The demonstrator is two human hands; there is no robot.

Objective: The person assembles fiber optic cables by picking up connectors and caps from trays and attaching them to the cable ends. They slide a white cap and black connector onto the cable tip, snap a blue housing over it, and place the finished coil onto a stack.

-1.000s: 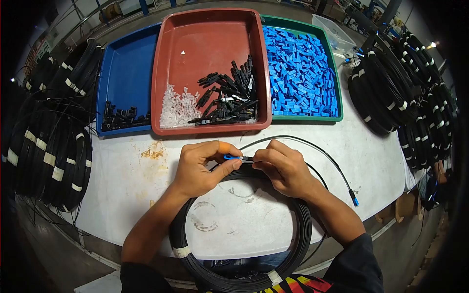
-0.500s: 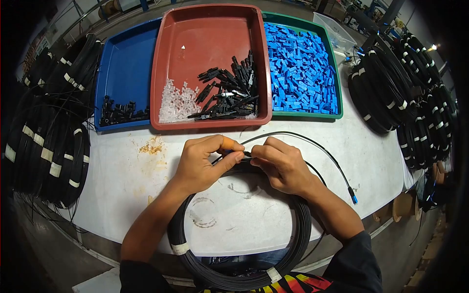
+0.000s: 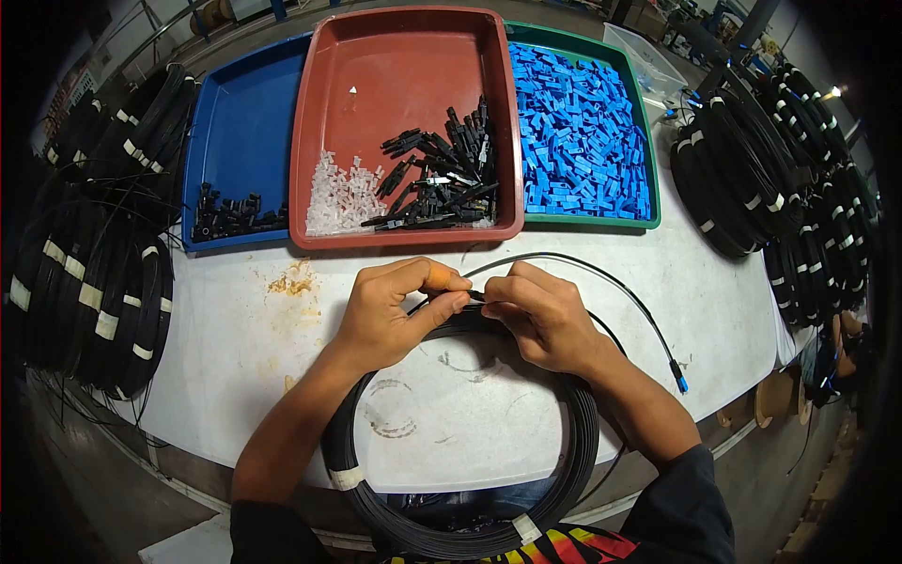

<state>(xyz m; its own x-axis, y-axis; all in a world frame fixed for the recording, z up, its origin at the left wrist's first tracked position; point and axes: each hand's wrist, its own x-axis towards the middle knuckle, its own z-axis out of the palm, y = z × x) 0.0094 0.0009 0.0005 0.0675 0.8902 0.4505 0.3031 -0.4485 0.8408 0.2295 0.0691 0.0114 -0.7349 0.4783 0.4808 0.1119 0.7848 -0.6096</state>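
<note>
A coil of black cable, bound with white tape, lies over the front edge of the white table. Above its far side, my left hand pinches a small dark cable end between thumb and index finger; an orange band wraps that finger. My right hand is closed on the same piece from the right, its fingertips nearly meeting the left ones. The fingers hide most of the piece. From near the hands a loose cable arcs right and ends in a blue-tipped connector on the table.
At the back stand a blue tray with black parts, a red tray with clear and black pieces, and a green tray of blue clips. Taped cable coils are stacked at left and right.
Almost nothing differs. Both hands keep their pinch in the same place, with only a slight shift of the right fingers.
</note>
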